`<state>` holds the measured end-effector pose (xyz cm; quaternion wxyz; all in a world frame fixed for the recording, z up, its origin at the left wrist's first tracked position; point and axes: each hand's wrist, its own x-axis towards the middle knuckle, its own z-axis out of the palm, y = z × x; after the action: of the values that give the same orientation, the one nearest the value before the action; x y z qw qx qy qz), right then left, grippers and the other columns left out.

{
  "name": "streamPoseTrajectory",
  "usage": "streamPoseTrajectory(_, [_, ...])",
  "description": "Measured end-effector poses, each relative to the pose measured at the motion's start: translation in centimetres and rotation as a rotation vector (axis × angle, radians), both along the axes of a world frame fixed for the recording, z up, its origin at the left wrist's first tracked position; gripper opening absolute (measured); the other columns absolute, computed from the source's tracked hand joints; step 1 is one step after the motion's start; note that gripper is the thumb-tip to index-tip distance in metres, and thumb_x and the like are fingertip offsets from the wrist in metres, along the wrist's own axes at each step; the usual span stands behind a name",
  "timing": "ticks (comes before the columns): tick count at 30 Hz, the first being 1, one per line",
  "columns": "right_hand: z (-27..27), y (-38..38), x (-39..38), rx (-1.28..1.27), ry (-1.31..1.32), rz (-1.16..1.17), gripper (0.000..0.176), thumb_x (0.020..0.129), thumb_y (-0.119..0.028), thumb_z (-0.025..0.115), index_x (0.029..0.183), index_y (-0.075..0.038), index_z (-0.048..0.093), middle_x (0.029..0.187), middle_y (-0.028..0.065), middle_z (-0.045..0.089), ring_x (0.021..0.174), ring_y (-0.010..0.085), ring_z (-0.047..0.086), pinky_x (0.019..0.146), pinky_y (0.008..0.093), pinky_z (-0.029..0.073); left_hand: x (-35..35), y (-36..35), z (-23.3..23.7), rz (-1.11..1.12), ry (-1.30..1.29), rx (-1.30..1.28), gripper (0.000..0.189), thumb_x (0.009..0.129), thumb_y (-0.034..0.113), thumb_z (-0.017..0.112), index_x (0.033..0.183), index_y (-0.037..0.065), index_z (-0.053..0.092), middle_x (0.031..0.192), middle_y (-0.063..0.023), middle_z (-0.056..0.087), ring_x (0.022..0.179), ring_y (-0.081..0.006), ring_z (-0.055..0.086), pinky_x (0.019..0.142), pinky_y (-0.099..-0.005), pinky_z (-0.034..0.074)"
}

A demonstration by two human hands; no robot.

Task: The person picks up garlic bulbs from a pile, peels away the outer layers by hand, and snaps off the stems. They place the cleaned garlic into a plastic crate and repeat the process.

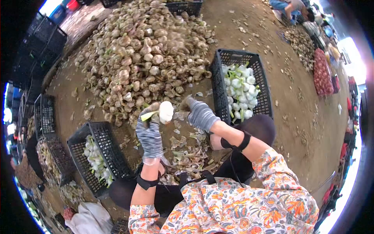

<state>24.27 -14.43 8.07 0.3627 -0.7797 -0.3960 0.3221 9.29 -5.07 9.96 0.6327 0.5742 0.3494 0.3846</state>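
My left hand [149,134], in a grey knitted glove, grips a cleaned white garlic bulb [166,112] with a short green stem poking out between the fingers. Just right of the bulb is my right hand [201,115], gloved alike and apart from it. Its fingers are drawn together and point left; whatever they may hold is hidden. A large pile of unpeeled garlic [142,62] lies on the ground beyond both hands. Below them, loose garlic skins [187,158] litter the floor between my legs.
A black crate [220,91] of white bulbs stands by my right knee, another crate [111,142] by my left. Stacked crates [43,35] rise at the far left. At upper right a person [290,7] crouches near a smaller heap and a red mesh sack [322,74].
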Motion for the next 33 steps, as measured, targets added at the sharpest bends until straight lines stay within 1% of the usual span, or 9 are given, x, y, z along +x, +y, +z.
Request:
streamPoseTrajectory(8, [0.5, 0.2, 1.3, 0.147, 0.094, 0.109, 0.026, 0.087, -0.019, 0.051, 0.105, 0.000, 0.057, 0.101, 0.0087, 0.061, 0.086, 0.0180, 0.057, 0.080, 0.0289, 0.046, -0.6, 0.4, -3.8, 0.030, -0.320, -0.958, 0.024, 0.081, 0.006, 0.053, 0.103, 0.002, 0.056, 0.097, -0.0080, 0.060, 0.088, -0.0184, 0.059, 0.076, -0.0290, 0.050])
streamPoseTrajectory(9, [2.2, 0.4, 0.4, 0.069, 0.970, -0.251, 0.030, 0.088, -0.020, 0.051, 0.110, 0.000, 0.055, 0.103, 0.0082, 0.060, 0.089, 0.0162, 0.056, 0.082, 0.0272, 0.045, -0.6, 0.6, -4.3, 0.013, -0.390, -1.048, 0.022, 0.081, 0.007, 0.052, 0.101, 0.001, 0.056, 0.094, -0.0079, 0.060, 0.086, -0.0182, 0.059, 0.074, -0.0293, 0.050])
streamPoseTrajectory(10, [-3.3, 0.5, 1.4, 0.124, 0.478, -0.080, 0.035, 0.088, -0.022, 0.051, 0.116, -0.001, 0.050, 0.104, 0.0102, 0.059, 0.094, 0.0171, 0.055, 0.085, 0.0266, 0.044, -0.8, 0.5, -4.6, 0.039, -0.343, -1.075, 0.020, 0.081, 0.007, 0.052, 0.099, 0.000, 0.056, 0.093, -0.0077, 0.060, 0.084, -0.0179, 0.060, 0.072, -0.0295, 0.051])
streamPoseTrajectory(11, [-3.3, 0.8, 0.8, 0.123, 0.481, -0.062, 0.035, 0.088, -0.022, 0.051, 0.116, -0.001, 0.050, 0.104, 0.0102, 0.059, 0.094, 0.0171, 0.055, 0.085, 0.0266, 0.044, -0.7, 0.4, -4.1, 0.061, -0.297, -1.106, 0.018, 0.082, 0.008, 0.051, 0.097, 0.000, 0.057, 0.091, -0.0075, 0.060, 0.081, -0.0176, 0.060, 0.071, -0.0296, 0.051])
streamPoseTrajectory(15, [-3.1, 1.4, -2.7, 0.394, 0.650, 0.009, 0.040, 0.087, -0.023, 0.053, 0.120, -0.001, 0.047, 0.107, 0.0090, 0.058, 0.095, 0.0177, 0.055, 0.084, 0.0278, 0.044, -1.1, 0.0, -5.8, 0.045, -0.118, -0.952, 0.018, 0.083, 0.014, 0.052, 0.097, 0.004, 0.056, 0.087, -0.0073, 0.060, 0.076, -0.0177, 0.060, 0.068, -0.0303, 0.052])
streamPoseTrajectory(21, [-7.7, 1.2, -3.0, -0.032, 1.248, -0.313, 0.033, 0.087, -0.022, 0.055, 0.113, -0.002, 0.052, 0.101, 0.0087, 0.059, 0.090, 0.0158, 0.058, 0.071, 0.0287, 0.051, -2.1, -0.4, -8.4, 0.212, -0.062, -1.088, 0.026, 0.085, 0.024, 0.043, 0.099, 0.006, 0.055, 0.092, -0.0111, 0.060, 0.078, -0.0237, 0.059, 0.067, -0.0344, 0.052])
streamPoseTrajectory(26, [-15.1, 2.8, -1.4, -0.193, 1.060, -0.586, 0.018, 0.088, -0.017, 0.051, 0.097, -0.003, 0.059, 0.093, 0.0079, 0.062, 0.079, 0.0181, 0.061, 0.061, 0.0306, 0.054, -7.8, 5.0, -12.2, 0.510, -0.673, -1.343, 0.027, 0.082, 0.025, 0.043, 0.094, 0.005, 0.055, 0.087, -0.0142, 0.060, 0.079, -0.0313, 0.059, 0.067, -0.0424, 0.055])
streamPoseTrajectory(30, [-18.2, 6.9, -1.8, -0.175, 0.874, -0.425, 0.021, 0.087, -0.016, 0.051, 0.103, -0.003, 0.056, 0.093, 0.0076, 0.063, 0.075, 0.0182, 0.062, 0.060, 0.0305, 0.052, -16.0, 12.1, -10.5, 0.850, -0.888, -1.016, 0.020, 0.080, 0.023, 0.050, 0.080, 0.005, 0.058, 0.071, -0.0078, 0.061, 0.062, -0.0226, 0.060, 0.058, -0.0330, 0.055])
streamPoseTrajectory(33, [-24.9, 11.6, -2.4, -0.225, 0.435, -0.098, 0.035, 0.081, -0.022, 0.057, 0.108, 0.001, 0.055, 0.094, 0.0146, 0.063, 0.076, 0.0219, 0.062, 0.064, 0.0326, 0.048, -23.2, 15.8, -10.2, 1.029, -1.059, -0.635, 0.032, 0.082, 0.031, 0.051, 0.093, 0.002, 0.059, 0.088, -0.0135, 0.064, 0.080, -0.0273, 0.063, 0.068, -0.0367, 0.056])
